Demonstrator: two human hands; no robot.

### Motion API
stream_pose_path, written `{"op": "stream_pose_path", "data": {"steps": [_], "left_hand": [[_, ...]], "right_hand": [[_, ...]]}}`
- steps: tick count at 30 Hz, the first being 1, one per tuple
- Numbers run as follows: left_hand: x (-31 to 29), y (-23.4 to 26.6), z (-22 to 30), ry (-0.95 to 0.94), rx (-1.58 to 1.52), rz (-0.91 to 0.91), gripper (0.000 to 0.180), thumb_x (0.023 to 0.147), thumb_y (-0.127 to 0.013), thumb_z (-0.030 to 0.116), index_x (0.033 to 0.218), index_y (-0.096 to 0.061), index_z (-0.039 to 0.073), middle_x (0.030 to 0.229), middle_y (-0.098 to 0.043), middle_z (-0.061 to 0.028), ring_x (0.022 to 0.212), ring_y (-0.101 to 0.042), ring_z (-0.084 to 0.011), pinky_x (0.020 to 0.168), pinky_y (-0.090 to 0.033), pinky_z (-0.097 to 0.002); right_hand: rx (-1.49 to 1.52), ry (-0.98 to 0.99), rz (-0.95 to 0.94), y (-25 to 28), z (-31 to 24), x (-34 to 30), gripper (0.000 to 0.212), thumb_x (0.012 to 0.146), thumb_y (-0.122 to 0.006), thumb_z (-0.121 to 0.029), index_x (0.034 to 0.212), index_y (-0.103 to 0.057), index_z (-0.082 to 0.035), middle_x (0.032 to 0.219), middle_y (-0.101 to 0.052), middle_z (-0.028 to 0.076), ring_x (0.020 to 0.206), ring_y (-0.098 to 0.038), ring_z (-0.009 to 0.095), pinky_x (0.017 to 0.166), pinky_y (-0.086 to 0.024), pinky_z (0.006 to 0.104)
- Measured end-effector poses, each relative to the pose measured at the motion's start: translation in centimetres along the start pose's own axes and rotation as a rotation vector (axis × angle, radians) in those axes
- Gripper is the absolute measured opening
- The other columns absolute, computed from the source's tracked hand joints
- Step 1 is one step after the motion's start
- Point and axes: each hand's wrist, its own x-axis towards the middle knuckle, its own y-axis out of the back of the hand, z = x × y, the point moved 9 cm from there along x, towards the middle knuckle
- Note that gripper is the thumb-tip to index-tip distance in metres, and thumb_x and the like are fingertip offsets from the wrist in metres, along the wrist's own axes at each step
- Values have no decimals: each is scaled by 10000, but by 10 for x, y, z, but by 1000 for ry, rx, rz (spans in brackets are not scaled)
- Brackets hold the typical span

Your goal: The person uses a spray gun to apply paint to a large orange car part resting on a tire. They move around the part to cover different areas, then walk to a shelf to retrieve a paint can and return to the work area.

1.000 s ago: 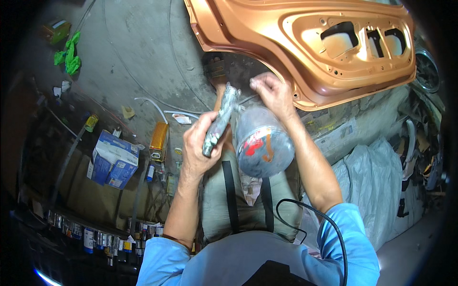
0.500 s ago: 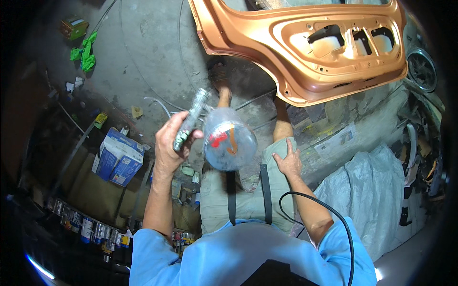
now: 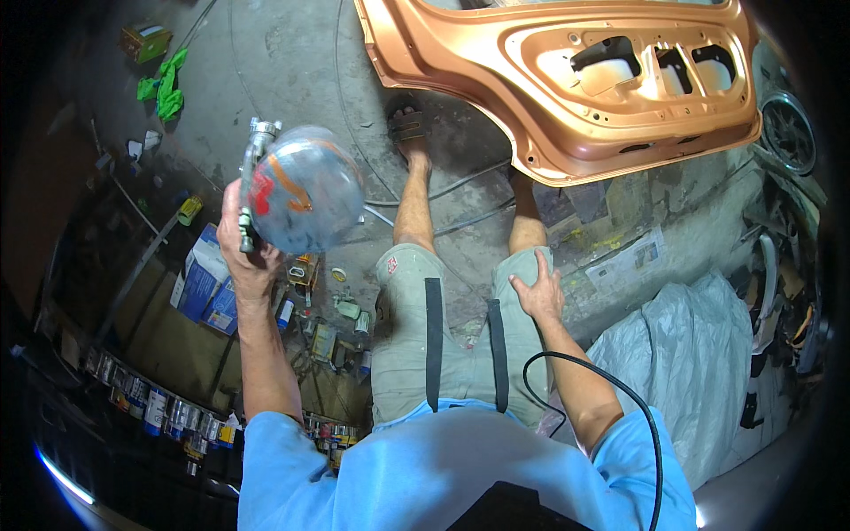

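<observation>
My left hand (image 3: pixel 235 243) is closed round a metal paint spray gun (image 3: pixel 258 146), raised to the left of my knees. The gun's round, cloudy clear cup (image 3: pixel 310 199) faces up at me, with red and orange smears on it. How much paint is inside I cannot tell. On my right knee lies my right hand (image 3: pixel 538 292), fingers spread and holding nothing. Ahead and to the right is a copper-orange car door panel (image 3: pixel 551 150) with several cut-out openings.
A grey plastic sheet (image 3: pixel 668 354) is heaped at right, near a wheel (image 3: pixel 788 133). Blue-white boxes (image 3: pixel 202 285) stand at left, with several cans (image 3: pixel 155 411) behind. A hose (image 3: pixel 460 190) crosses the floor. A green cloth (image 3: pixel 166 87) lies far left. A black cable (image 3: pixel 651 434) loops by my right arm.
My left hand has swung the spray gun left and somewhat farther away, from above my lap to beside my left knee. The cup has turned with it. My right hand stays on the knee.
</observation>
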Motion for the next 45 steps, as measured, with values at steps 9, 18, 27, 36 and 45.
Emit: {"op": "stream_pose_path", "data": {"steps": [9,18,27,36,45], "left_hand": [[-52,-56,-21,189,-65,-268,383,976,-710,343,1073,-606,-13,812,-576,-125,693,-591,-222,656,-506,-365],[-77,-112,25,236,-180,-132,229,929,-695,117,1110,-600,13,819,-598,-145,716,-623,-290,683,-518,-374],[-79,-143,63,269,-337,-517,445,913,-763,327,1165,-631,-15,954,-670,-175,881,-701,-348,796,-539,-398],[-11,-44,0,246,4,-72,494,965,-692,363,1232,-599,-42,1053,-677,-105,949,-641,-192,886,-528,-356],[11,-126,59,213,-422,-448,256,917,-727,163,1070,-653,-28,993,-708,-75,908,-656,-149,848,-544,-325]], "right_hand": [[-41,-13,24,2,-3,2,934,828,-752,-543,1614,-289,-340,1458,-464,333,1257,-584,493,1044,-496,529],[-63,-23,9,-7,-3,0,933,829,-741,-580,1612,-287,-357,1453,-476,308,1253,-594,469,1027,-509,528],[-6,-99,-76,-2,5,1,900,846,-736,-564,1605,-288,-376,1497,-438,258,1293,-573,446,1058,-498,504],[40,-77,-69,1,10,3,896,841,-749,-563,1598,-313,-362,1531,-415,251,1325,-556,434,1077,-487,501],[43,-82,-82,-2,11,2,874,862,-729,-569,1598,-308,-361,1504,-425,238,1286,-581,426,1063,-493,508]]}}
